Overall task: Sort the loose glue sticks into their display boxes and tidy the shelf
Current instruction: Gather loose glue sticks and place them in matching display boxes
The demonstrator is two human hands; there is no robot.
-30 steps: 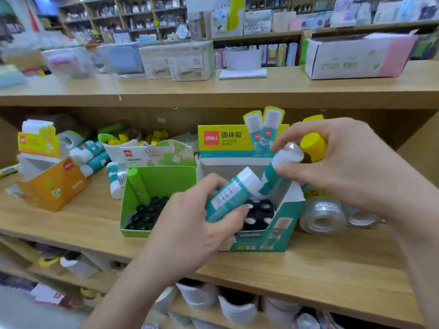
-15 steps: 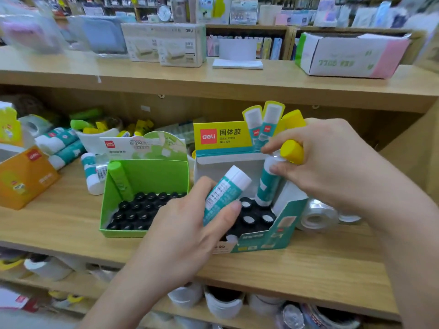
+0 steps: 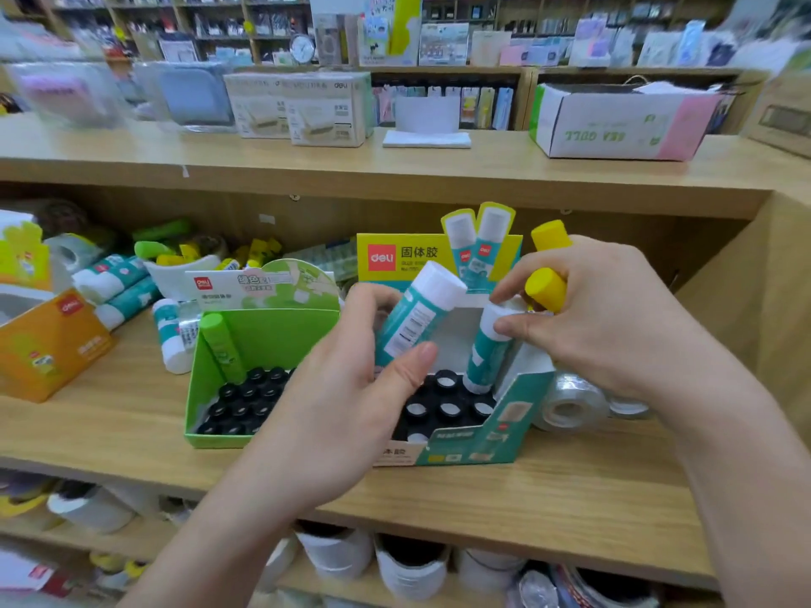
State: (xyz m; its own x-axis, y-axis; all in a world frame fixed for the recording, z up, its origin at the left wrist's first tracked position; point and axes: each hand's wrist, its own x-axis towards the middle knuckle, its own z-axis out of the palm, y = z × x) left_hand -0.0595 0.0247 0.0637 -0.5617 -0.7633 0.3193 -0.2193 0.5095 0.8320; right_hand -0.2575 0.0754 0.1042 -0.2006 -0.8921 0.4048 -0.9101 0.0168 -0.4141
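The left hand (image 3: pixel 351 388) grips a teal glue stick (image 3: pixel 412 313) with a white cap between thumb and fingers, holding it tilted, cap up, over the near left part of the teal display box (image 3: pixel 504 432). The right hand (image 3: pixel 614 318) pinches the white cap of a second teal glue stick (image 3: pixel 485 348), whose base sits at a slot at the back of the box's black tray (image 3: pixel 443 405); two yellow-capped sticks (image 3: pixel 546 289) are tucked in the same hand. Most tray slots are unfilled. Touching the teal box on its left stands a green display box (image 3: pixel 263 335) with one green glue stick (image 3: pixel 221 344) leaning in its back left corner. Loose teal glue sticks (image 3: pixel 114 283) lie further left on the wooden shelf (image 3: pixel 526 498), near an orange box (image 3: pixel 48 344). A clear tape roll (image 3: pixel 570 405) sits just right of the teal box.
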